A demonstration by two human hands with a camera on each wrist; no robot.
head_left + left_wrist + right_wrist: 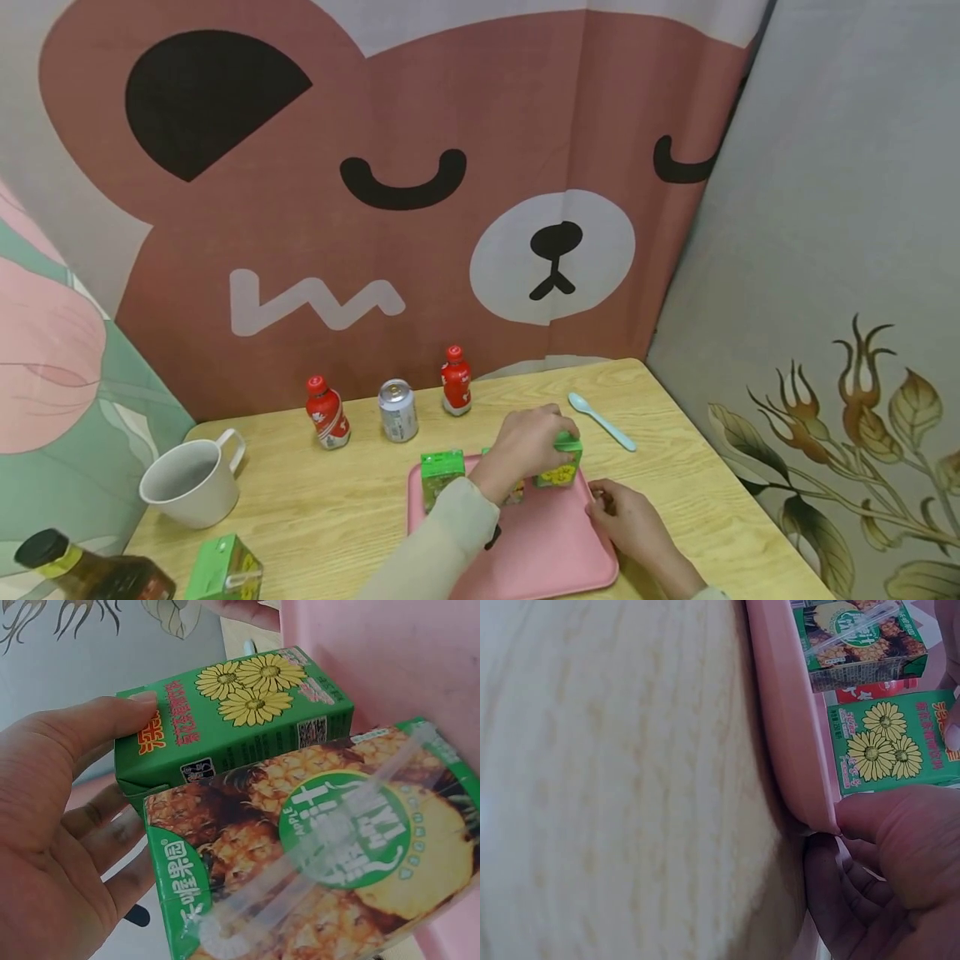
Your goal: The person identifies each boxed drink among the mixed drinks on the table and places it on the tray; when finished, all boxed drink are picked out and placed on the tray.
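My left hand (pixel 525 450) grips the top of a green drink carton (pixel 558 472) with yellow flowers on its face, at the far right corner of a pink tray (pixel 543 550). Beside it, a pineapple juice carton (pixel 337 847) fills much of the left wrist view; my forearm partly hides it in the head view. Another green carton (pixel 441 477) stands at the tray's far left corner. My right hand (pixel 637 527) pinches the tray's right rim between thumb and fingers, as the right wrist view shows.
Behind the tray stand two red bottles (pixel 327 414) and a silver can (pixel 398 411). A pale blue spoon (pixel 602 422) lies at the back right. On the left are a white mug (pixel 191 487), a green carton (pixel 225 568) and a dark bottle (pixel 97 571).
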